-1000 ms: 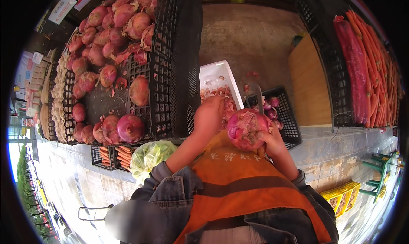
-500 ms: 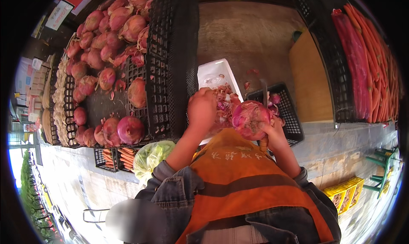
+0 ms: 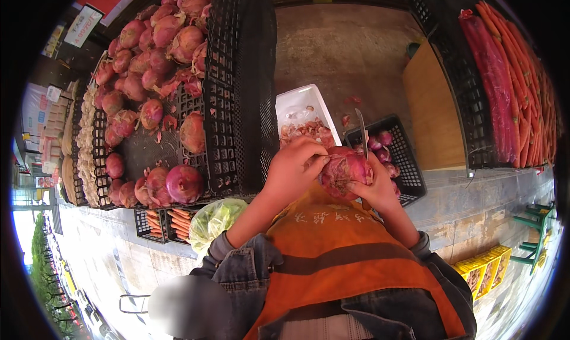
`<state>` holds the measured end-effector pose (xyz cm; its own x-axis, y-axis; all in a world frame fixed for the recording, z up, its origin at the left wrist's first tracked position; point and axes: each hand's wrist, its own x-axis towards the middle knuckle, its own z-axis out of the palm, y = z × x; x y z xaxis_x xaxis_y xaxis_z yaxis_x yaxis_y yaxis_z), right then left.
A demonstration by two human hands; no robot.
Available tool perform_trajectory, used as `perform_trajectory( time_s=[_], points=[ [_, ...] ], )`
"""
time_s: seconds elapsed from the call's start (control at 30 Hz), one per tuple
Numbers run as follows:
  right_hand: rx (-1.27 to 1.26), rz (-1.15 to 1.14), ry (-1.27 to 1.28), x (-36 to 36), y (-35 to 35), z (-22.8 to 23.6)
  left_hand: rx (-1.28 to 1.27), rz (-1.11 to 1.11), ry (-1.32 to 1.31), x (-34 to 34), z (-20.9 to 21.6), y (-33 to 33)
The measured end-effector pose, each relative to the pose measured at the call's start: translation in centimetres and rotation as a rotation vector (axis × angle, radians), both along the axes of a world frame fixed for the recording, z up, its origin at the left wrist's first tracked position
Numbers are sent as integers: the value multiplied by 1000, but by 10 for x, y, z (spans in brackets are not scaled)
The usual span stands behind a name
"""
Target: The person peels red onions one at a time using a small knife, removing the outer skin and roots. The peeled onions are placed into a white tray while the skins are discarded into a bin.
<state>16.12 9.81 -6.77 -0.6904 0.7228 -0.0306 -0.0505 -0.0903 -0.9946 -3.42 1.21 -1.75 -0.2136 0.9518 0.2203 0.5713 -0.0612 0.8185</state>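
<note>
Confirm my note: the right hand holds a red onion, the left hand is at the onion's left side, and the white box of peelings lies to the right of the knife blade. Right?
Not quite: the head view shows the white box of peelings to the left of the knife blade. The right hand and left hand are as you say with the red onion.

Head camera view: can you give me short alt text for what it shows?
A person's right hand holds a large red onion, a knife blade jutting up beside it; the left hand is at the onion's upper left. Beyond sit a white box of onion peelings and a black crate of smaller onions; more onions lie left, carrots right.
</note>
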Motion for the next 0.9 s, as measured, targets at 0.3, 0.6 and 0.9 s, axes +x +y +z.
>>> perform_trajectory(
  time_s=[0.3,0.6,0.9],
  points=[
    [41,214,56,6,-4,21,-91,328,411,-11,-29,7],
    [-212,63,206,4,-4,13,73,228,-214,-15,-26,2],
    [-51,-189,47,-34,2,20,-78,151,-973,21,-23,-16]
  ],
)
